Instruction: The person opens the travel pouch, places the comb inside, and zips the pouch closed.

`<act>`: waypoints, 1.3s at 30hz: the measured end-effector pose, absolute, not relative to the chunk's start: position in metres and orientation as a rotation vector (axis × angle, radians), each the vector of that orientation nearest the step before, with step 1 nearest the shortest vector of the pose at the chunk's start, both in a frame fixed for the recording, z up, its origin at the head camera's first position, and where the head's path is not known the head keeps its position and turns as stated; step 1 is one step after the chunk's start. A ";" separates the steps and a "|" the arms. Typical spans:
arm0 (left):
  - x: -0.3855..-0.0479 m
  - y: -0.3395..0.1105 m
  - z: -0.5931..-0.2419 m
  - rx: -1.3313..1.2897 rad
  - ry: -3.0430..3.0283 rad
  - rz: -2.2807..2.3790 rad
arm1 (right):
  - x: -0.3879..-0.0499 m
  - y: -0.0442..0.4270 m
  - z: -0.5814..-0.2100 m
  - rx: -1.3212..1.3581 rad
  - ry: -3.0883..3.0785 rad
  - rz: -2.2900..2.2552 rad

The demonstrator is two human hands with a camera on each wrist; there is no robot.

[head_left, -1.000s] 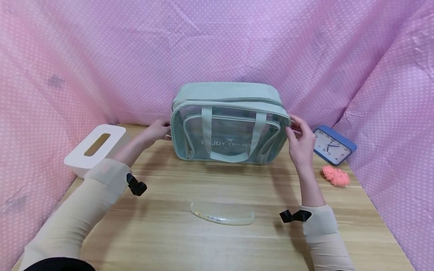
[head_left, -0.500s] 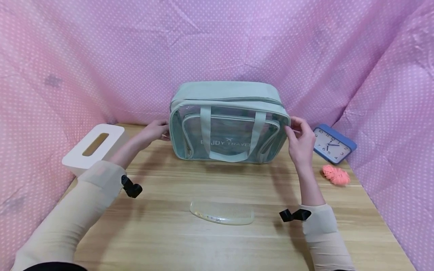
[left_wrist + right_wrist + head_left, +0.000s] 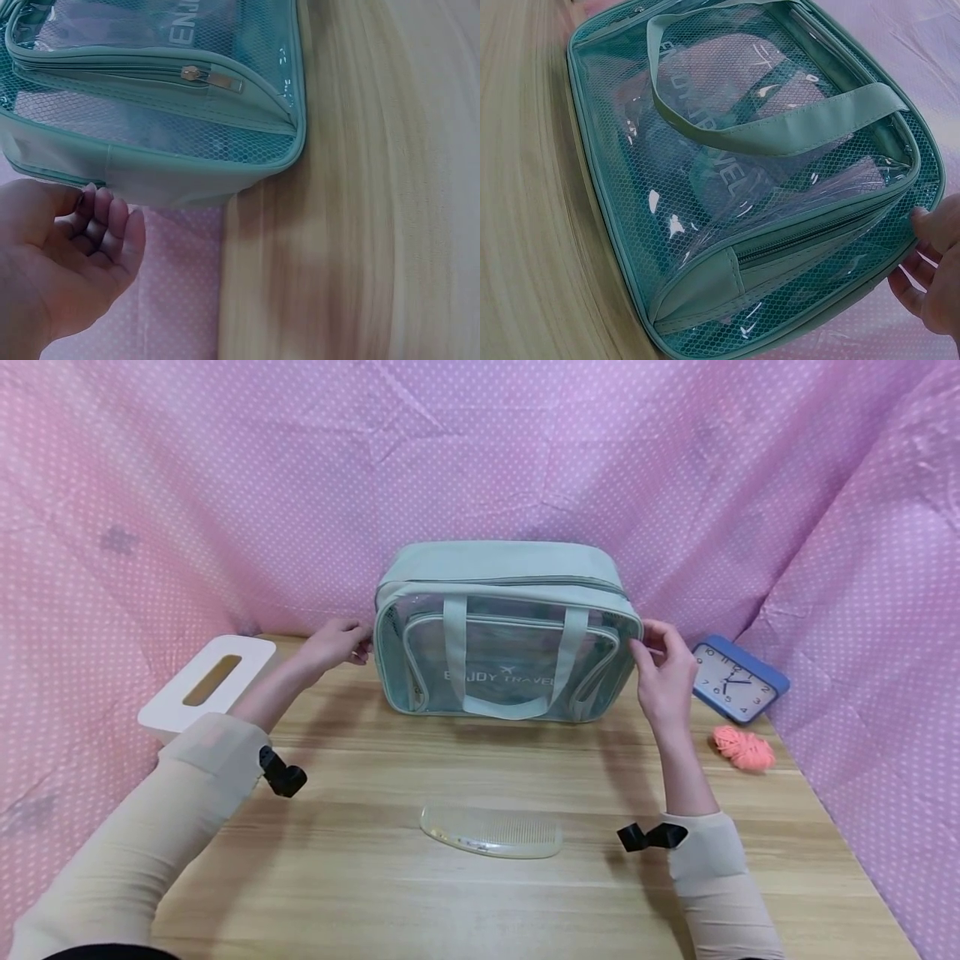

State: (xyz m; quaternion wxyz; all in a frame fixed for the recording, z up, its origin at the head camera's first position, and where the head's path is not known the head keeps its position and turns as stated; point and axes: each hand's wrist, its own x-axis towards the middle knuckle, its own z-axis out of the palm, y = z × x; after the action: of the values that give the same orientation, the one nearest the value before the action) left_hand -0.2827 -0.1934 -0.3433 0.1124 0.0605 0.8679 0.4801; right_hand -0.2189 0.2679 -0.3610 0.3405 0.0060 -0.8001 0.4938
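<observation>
A mint-green toiletry bag [image 3: 510, 693] with clear front panels, "ENJOY TRAVEL" lettering and a strap handle [image 3: 456, 652] stands upright at the back of the table. My left hand [image 3: 337, 643] is at its left side. In the left wrist view, thumb and forefinger meet at the end of the side zipper [image 3: 56, 176], pinching what seems to be its pull; the fingertips mostly hide it. My right hand [image 3: 666, 668] grips the bag's right upper edge, thumb in front and fingers behind. The front pocket's zipper slider [image 3: 191, 73] hangs free.
A translucent comb [image 3: 491, 831] lies in front of the bag on the wooden table [image 3: 480, 910]. To the left stands a white tissue box [image 3: 168, 702]. A blue clock [image 3: 738, 681] and a coral yarn bundle [image 3: 742, 748] are at the right. Pink dotted cloth [image 3: 480, 460] hangs behind.
My left hand and forearm have shifted left and slightly up along the bag's side. The bag has moved slightly left. My right hand keeps its grip.
</observation>
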 end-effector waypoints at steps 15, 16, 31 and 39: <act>-0.280 -0.193 -0.316 0.150 2.780 1.409 | -0.216 0.267 -0.360 0.002 -2.093 1.287; -0.280 -0.192 -0.313 0.139 2.797 1.411 | -0.215 0.267 -0.360 0.001 -2.095 1.286; -0.282 -0.183 -0.278 0.154 2.944 1.361 | -0.217 0.267 -0.361 0.006 -2.088 1.284; -0.284 -0.169 -0.258 0.160 3.042 1.155 | -0.217 0.267 -0.361 0.008 -2.087 1.296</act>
State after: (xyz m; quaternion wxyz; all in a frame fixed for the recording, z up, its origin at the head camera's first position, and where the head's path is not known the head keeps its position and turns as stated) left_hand -0.2839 -0.1691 -0.2582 -0.0582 0.0490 0.9322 0.3539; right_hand -0.2167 0.2672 -0.3606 0.3357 0.0032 -0.8003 0.4969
